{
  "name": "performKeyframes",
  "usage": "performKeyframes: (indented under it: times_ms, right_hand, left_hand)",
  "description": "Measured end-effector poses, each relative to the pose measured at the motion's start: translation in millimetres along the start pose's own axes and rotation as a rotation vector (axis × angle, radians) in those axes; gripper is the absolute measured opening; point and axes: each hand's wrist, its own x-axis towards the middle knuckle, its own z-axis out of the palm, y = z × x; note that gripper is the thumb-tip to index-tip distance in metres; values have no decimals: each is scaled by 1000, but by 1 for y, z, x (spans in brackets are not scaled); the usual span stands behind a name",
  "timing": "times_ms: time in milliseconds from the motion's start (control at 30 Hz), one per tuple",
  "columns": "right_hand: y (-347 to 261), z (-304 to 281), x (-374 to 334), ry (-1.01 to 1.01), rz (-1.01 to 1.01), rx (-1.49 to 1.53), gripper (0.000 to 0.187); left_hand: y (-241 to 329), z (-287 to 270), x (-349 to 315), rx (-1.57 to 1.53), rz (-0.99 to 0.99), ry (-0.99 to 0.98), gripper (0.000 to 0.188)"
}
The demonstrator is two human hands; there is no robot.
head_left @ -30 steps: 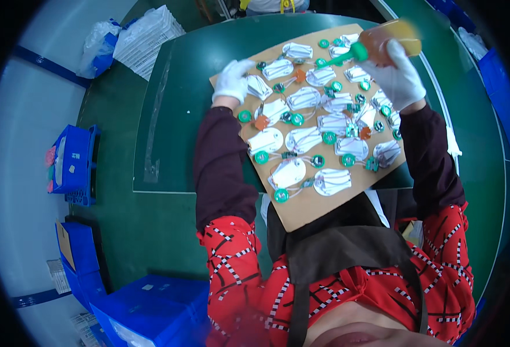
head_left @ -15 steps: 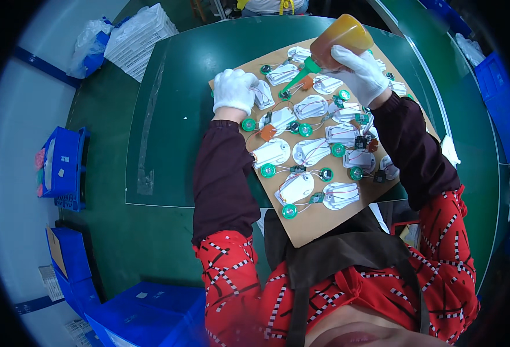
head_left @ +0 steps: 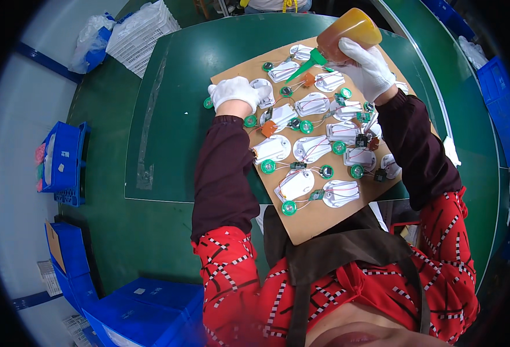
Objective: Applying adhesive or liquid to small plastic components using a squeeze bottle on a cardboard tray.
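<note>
My right hand (head_left: pixel 370 74), in a white glove, grips a squeeze bottle (head_left: pixel 350 34) of amber liquid, tilted with its green nozzle (head_left: pixel 302 66) pointing down and left over the board. My left hand (head_left: pixel 234 92), also gloved, is at the board's far left edge. Its thumb reaches out to a white plastic casing (head_left: pixel 263 93), apart from the other fingers, whose tips are partly hidden. A small round green speaker (head_left: pixel 208 103) shows beside that hand. Several white casings with wires, green speakers and small circuit boards lie in rows on the brown board (head_left: pixel 310 228).
The board rests on a green table (head_left: pixel 174 115), its near corner jutting over the front edge toward my apron. White crates (head_left: pixel 142 37) stand beyond the table's left side. Blue bins (head_left: pixel 64 156) are at the left, with more at the right. Another person (head_left: pixel 275 6) is at the far edge.
The bottle and my right hand have shifted slightly right, and the nozzle has lifted away from a speaker. My left hand has moved slightly toward me, its thumb now spread out.
</note>
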Motion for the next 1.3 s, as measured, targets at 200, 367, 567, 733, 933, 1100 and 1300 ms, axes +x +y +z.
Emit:
performKeyframes:
  times_ms: [200, 367, 567, 733, 933, 1100, 1300]
  right_hand:
    - [4, 7, 2, 30, 42, 1, 46]
    - [6, 3, 2, 11, 30, -125, 47]
    - [4, -2, -1, 32, 11, -161, 46]
    - [4, 0, -2, 61, -9, -178, 45]
    - [5, -4, 2, 28, -15, -236, 45]
    - [7, -5, -1, 6, -51, -93, 43]
    - [7, 7, -6, 0, 7, 46, 40]
  left_hand:
    - [-12, 16, 17, -126, 199, 41, 46]
    - [-13, 18, 11, -284, 173, 153, 56]
    - [-8, -9, -6, -4, 20, -104, 64]
    - [-7, -13, -12, 85, 60, -142, 60]
    - [-9, 4, -3, -39, 274, 132, 58]
    - [-27, 13, 2, -464, 283, 57, 71]
    - [-48, 9, -6, -29, 258, 132, 67]
